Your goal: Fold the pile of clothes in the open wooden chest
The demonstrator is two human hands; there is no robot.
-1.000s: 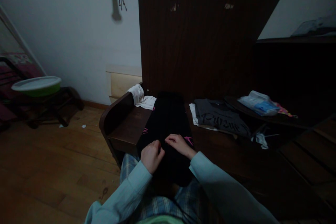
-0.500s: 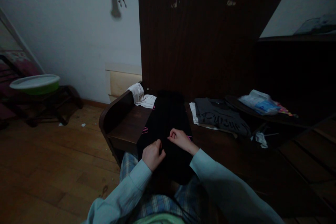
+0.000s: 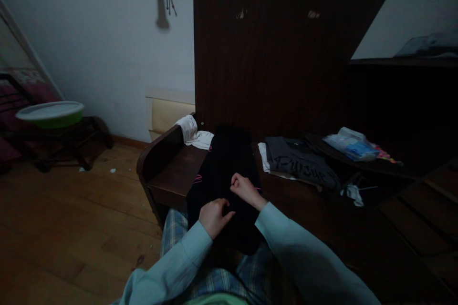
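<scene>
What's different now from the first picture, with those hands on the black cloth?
The left hand moved a little right, and its thumb and fingers spread apart. The right hand moved slightly forward over the black cloth. I can't tell if either let go of anything. The grey shirt and white cloth stayed put.

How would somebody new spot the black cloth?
Find the tall dark wooden panel, then the bench at its foot. The black cloth lies over that bench, below the left hand and right hand. Pink marks set it apart from the white cloth to its left and the gray cloth with black lettering to its right.
</scene>
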